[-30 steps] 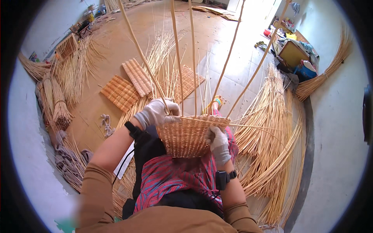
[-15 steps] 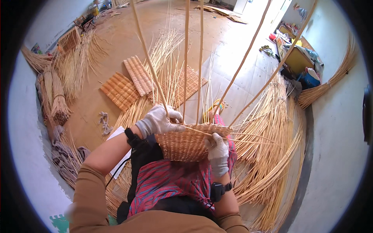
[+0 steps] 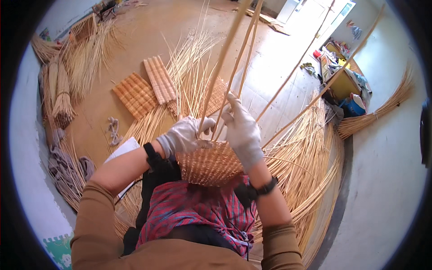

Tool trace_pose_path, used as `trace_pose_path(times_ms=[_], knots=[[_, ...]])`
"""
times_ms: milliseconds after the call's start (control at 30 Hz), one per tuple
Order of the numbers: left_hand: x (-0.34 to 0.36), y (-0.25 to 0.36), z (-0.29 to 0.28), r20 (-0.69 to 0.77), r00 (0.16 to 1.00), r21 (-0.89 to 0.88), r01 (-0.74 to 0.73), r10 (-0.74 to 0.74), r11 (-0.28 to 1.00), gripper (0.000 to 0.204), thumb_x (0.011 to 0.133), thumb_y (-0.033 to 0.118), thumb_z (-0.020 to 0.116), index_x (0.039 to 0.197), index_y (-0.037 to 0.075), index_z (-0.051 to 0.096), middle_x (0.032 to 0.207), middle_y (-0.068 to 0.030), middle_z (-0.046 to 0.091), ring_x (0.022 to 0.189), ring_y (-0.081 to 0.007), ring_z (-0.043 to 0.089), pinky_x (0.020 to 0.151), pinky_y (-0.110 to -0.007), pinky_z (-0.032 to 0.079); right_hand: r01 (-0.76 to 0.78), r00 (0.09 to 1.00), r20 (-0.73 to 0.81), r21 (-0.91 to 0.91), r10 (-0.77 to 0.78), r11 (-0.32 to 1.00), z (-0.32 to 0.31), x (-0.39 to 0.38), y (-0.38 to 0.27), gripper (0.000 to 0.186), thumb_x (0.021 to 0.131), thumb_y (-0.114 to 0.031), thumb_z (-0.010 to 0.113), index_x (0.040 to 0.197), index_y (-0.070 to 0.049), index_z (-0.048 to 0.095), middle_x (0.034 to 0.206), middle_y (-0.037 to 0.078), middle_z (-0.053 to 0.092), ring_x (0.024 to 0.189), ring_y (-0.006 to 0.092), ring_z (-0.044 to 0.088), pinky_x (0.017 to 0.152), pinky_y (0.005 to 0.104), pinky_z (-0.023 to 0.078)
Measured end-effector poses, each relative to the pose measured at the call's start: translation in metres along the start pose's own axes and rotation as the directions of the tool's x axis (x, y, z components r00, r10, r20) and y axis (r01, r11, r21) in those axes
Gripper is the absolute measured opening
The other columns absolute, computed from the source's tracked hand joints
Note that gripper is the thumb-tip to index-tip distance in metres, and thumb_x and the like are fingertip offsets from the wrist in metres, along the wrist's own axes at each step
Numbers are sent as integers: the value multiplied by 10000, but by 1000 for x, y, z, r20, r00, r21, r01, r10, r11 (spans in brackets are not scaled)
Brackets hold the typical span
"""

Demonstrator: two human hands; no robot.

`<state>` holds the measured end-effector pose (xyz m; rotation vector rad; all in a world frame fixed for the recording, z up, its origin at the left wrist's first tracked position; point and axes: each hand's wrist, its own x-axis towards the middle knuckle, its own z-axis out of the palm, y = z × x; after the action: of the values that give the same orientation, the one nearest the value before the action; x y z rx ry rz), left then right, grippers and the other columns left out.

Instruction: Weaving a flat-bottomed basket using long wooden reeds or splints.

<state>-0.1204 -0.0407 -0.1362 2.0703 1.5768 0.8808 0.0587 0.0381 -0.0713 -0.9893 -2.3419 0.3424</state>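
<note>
A partly woven wicker basket [image 3: 209,167] rests on my lap, on a red and blue checked cloth [image 3: 193,202]. Long upright rods rise from its rim and fan out. At the rim's left side my left hand [image 3: 182,136], in a whitish work glove, is closed round the edge and the foot of the leftmost rod [image 3: 219,58]. My right hand [image 3: 243,132], gloved too, is raised above the rim's right part. Its fingers close on an upright rod [image 3: 238,58] in the middle; the exact grip is partly hidden. A thin strand [image 3: 292,163] sticks out right of the basket.
Loose wicker rods [image 3: 297,180] lie heaped at my right, a bundle [image 3: 382,114] leans on the right wall. Woven panels [image 3: 135,95] lie ahead on the floor. More bundles [image 3: 63,90] line the left wall. A cluttered yellow cabinet [image 3: 339,83] stands at far right.
My right hand has left the strand at the rim's right side and moved up and left to the upright rods. The left and middle rods now lean rightward. My left hand stays at the rim.
</note>
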Motion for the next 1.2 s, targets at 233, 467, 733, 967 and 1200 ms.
trace_pose_path(times_ms=[233, 467, 733, 967, 1200], knots=[[2, 10, -6, 102, 993, 74, 50, -57, 996, 502, 848, 420, 797, 1255, 150, 683, 1072, -166, 724, 1035, -383, 677, 940, -464, 514, 52, 895, 430, -375, 124, 926, -19, 26, -8, 371, 933, -262, 657, 1278, -126, 656, 1026, 138, 741, 956, 331, 732, 772, 431, 579], [6, -41, 19, 135, 991, -252, 33, 1, 967, 513, 881, 469, 760, 1291, 181, 651, 1085, -166, 721, 1056, -349, 676, 928, -429, 501, -7, 909, 379, 430, -174, 903, -122, 15, -74, 334, 866, -237, 788, 1132, -58, 694, 877, 129, 729, 827, 230, 717, 739, 337, 557], [17, 5, 1, 126, 992, 177, -48, 26, 983, 488, 798, 421, 836, 1204, 195, 687, 927, -119, 725, 943, -323, 694, 874, -436, 513, -250, 815, -113, 816, 568, 521, 6, -133, 133, 146, 920, -34, 745, 879, -90, 617, 760, -30, 621, 688, 49, 562, 624, 205, 480], [14, 19, 1, 51, 998, 51, -34, 31, 998, 311, 767, 348, 872, 969, 148, 746, 1010, -89, 666, 1065, -298, 644, 958, -407, 504, -202, 759, 7, 953, 651, 225, 32, -143, 137, 186, 909, -29, 785, 921, -120, 623, 861, -62, 613, 784, 41, 550, 721, 204, 464], [49, 26, 14, 236, 968, 40, 72, -80, 997, 443, 790, 442, 842, 762, 38, 663, 838, -111, 692, 820, -291, 656, 744, -412, 516, -228, 735, -5, 940, 678, 254, 29, -146, 129, 178, 919, -38, 777, 933, -101, 612, 880, -55, 610, 808, 45, 560, 740, 214, 478]])
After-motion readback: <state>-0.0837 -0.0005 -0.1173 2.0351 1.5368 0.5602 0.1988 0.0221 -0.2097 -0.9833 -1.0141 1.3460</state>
